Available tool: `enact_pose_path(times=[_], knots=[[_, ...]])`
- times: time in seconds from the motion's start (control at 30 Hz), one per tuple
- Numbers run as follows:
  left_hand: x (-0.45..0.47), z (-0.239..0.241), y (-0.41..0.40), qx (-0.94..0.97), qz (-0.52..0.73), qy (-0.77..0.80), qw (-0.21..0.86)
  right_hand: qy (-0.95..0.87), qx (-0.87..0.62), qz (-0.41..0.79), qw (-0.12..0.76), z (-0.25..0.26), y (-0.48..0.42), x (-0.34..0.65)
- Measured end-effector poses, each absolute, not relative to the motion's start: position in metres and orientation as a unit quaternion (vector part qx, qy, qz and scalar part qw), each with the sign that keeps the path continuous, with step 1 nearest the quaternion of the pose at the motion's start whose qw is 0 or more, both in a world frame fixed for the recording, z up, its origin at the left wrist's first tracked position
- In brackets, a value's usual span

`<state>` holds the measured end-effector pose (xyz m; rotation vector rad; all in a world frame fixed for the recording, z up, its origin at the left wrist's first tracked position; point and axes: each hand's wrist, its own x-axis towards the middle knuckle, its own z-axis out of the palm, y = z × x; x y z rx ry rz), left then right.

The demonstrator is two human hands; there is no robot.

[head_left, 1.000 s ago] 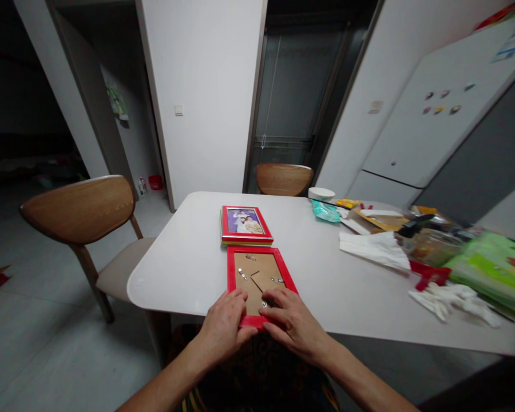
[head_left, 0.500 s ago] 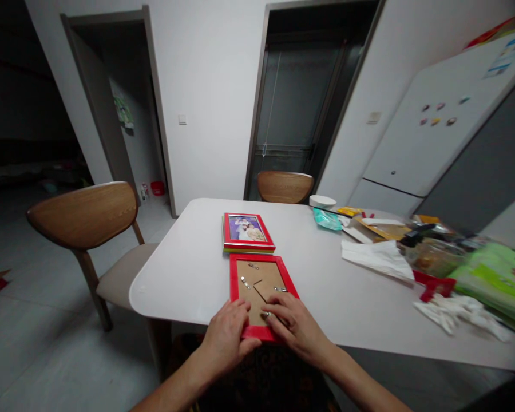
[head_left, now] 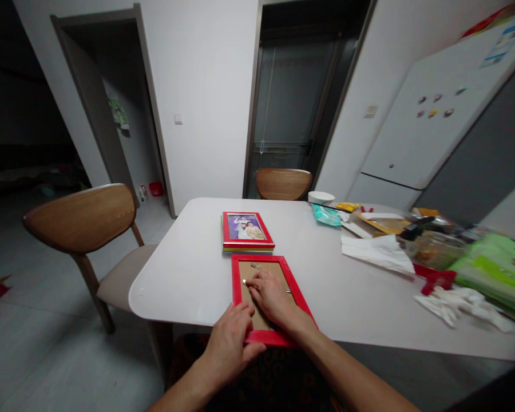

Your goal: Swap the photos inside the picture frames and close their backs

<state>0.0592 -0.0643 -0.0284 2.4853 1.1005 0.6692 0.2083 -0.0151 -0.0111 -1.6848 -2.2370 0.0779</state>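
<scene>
A red picture frame point(head_left: 301, 303) lies face down at the table's near edge, its brown backing board point(head_left: 242, 294) showing. My left hand point(head_left: 234, 329) is closed on the frame's near left corner, thumb along the near edge. My right hand point(head_left: 268, 294) reaches over the board, its fingertips pinched at a small metal clip point(head_left: 244, 282) on the left side. Another metal clip point(head_left: 255, 266) sits at the far side. A third, partly hidden clip point(head_left: 288, 291) is on the right side. My right hand covers the middle of the board.
Beyond the frame lies a stack of frames, topped by a red one with a photo point(head_left: 246, 228). On the right are white paper point(head_left: 375, 252), white gloves point(head_left: 459, 306), a green package point(head_left: 498, 274) and a white bowl point(head_left: 321, 198). Wooden chairs point(head_left: 86, 214) stand around the table.
My right hand has moved from the near right part of the board to the clip on the left side. My left hand stays on the frame's near left corner.
</scene>
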Motion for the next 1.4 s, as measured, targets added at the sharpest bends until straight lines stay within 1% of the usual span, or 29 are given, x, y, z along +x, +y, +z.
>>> enact_pose_path(times=[0.27,0.6,0.73,0.87,1.07,1.4], knots=[[0.058,-0.030,-0.066,0.869,0.263,0.379,0.180,-0.794,-0.581,0.037,0.176,-0.014,-0.011,0.204],[0.061,-0.024,-0.067,0.873,0.241,0.385,0.180,-0.803,-0.561,0.054,0.196,-0.011,-0.018,0.204],[0.060,-0.024,-0.066,0.872,0.240,0.387,0.179,-0.782,-0.581,0.059,0.217,-0.010,-0.013,0.209],[0.059,-0.026,-0.065,0.868,0.240,0.396,0.179,-0.734,-0.636,0.051,0.232,-0.012,0.006,0.220],[0.059,-0.025,-0.063,0.876,0.245,0.385,0.156,-0.701,-0.681,0.045,0.209,-0.014,0.033,0.225],[0.059,-0.033,-0.053,0.900,0.266,0.332,0.092,-0.649,-0.739,0.078,0.166,-0.002,0.035,0.228]])
